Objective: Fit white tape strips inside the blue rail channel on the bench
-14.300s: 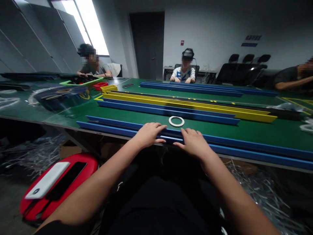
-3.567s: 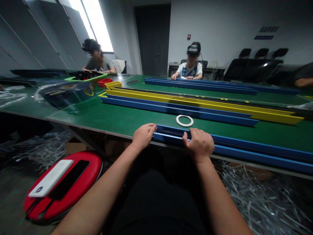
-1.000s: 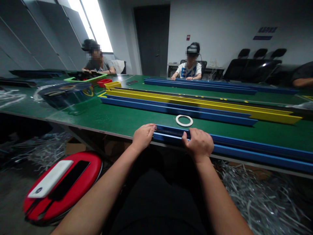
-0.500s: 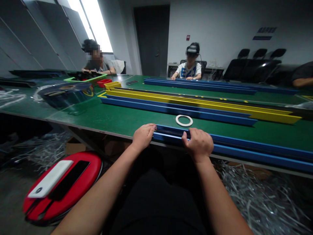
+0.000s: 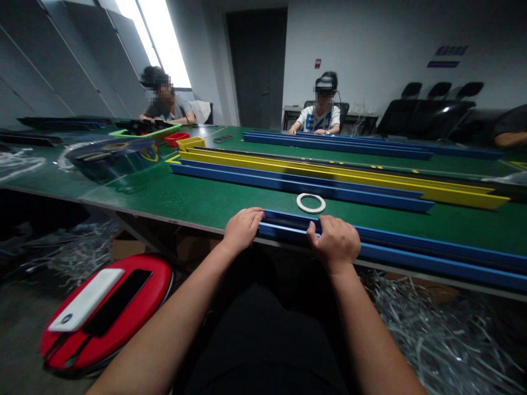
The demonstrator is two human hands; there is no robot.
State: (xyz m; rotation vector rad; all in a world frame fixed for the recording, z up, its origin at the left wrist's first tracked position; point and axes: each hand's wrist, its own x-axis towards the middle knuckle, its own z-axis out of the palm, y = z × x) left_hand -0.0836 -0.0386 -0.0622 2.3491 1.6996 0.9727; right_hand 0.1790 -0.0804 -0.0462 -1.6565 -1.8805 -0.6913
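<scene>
A long blue channel profile (image 5: 411,258) with a dark inside lies along the near edge of the green table, running off to the right. My left hand (image 5: 244,227) is closed around its left end, with the fingertips partly hidden. Farther along the same profile, my right hand (image 5: 335,241) grips it from above, thumb on the near side. Just beyond the hands a white ring, like a roll of narrow tape (image 5: 310,203), lies flat on the table. Behind that rests another blue profile (image 5: 304,189), beside a long yellow profile (image 5: 349,173).
More blue profiles (image 5: 337,144) lie farther back on the green table (image 5: 135,200). A large reel (image 5: 113,156), a red bin (image 5: 177,139) and a yellow bin (image 5: 190,143) stand left. A red stool (image 5: 156,285) is below. Two people (image 5: 319,118) sit across; another is at right.
Both hands keep the same hold on the blue profile. The whole view has shifted very slightly; nothing on the table has visibly moved.
</scene>
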